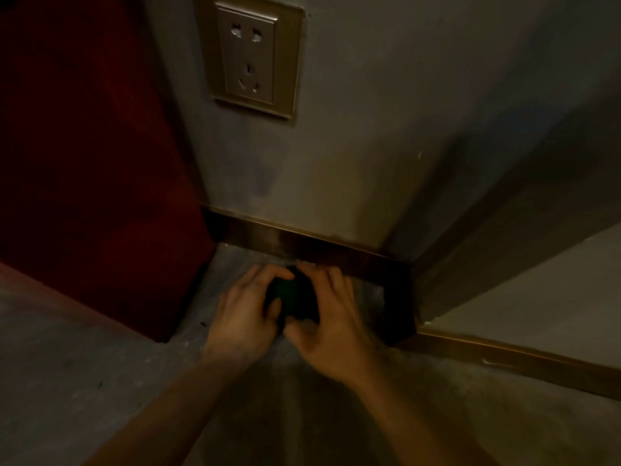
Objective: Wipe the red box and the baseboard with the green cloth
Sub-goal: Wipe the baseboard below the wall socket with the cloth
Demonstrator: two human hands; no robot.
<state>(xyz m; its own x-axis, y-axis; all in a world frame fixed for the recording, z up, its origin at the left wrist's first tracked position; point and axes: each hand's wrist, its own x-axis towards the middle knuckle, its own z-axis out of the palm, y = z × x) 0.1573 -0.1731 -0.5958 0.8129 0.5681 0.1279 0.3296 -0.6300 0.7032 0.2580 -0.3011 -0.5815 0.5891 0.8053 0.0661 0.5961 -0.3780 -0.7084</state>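
I have the green cloth (291, 294) bunched between my left hand (247, 312) and right hand (331, 317), fingers curled around it, low on the floor just before the baseboard (302, 242). I should flatten it, then press along the strip; the red box (87, 163) stands to my left.

The grey floor (100, 381) carried the red box (84, 163) at the left, and the green cloth (294, 294) lay beside the baseboard (302, 243).

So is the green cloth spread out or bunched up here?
Bunched up: the green cloth is a small dark wad on the floor, enclosed between the left hand and right hand, just before the baseboard.
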